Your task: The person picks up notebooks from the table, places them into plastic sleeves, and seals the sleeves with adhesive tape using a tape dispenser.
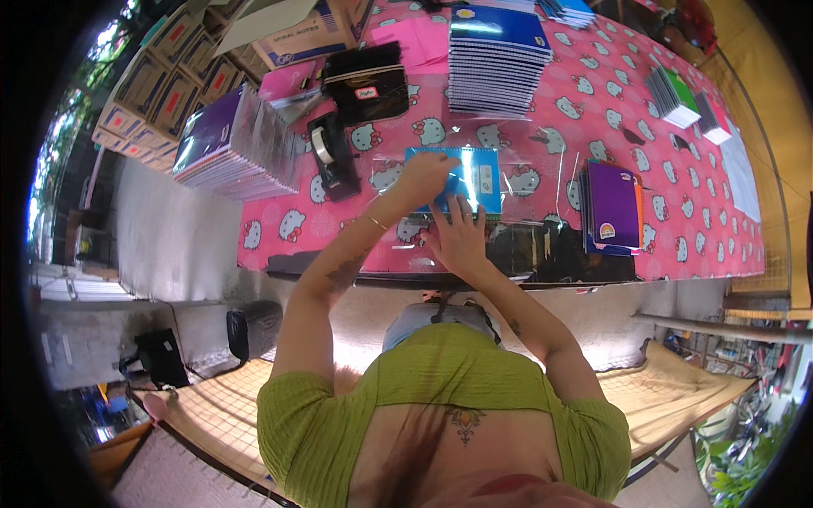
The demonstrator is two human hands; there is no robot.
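A blue notebook (pixel 461 179) lies flat on the table (pixel 542 127), near the front edge and about in the middle. It sits inside a clear plastic bag (pixel 508 173) that shines in the light. The left hand (pixel 423 178) rests on the left part of the notebook, fingers bent and pressing down on it. I cannot tell if they pinch the bag. A thin gold bracelet (pixel 376 223) is on that wrist. The right hand (pixel 460 237) lies flat just below the notebook, fingers spread and stretched out, with the tips touching its lower edge. It grips nothing.

The table has a pink cloth with little white cats on it. Just left of the notebook stands a black tape holder (pixel 330 154) with a roll of tape in it. Behind that is a black box (pixel 368 83). Further left is a big leaning pile of purple notebooks (pixel 229 144). Behind the blue notebook is a tall pile of notebooks with a blue cover on top (pixel 495 59). To the right, near the front edge, is a small pile with a purple cover on top (pixel 611 207). Far to the right are more small piles (pixel 677 97). Brown cardboard boxes (pixel 161 85) are stacked past the left end of the table. The person wears a green top (pixel 440 381).
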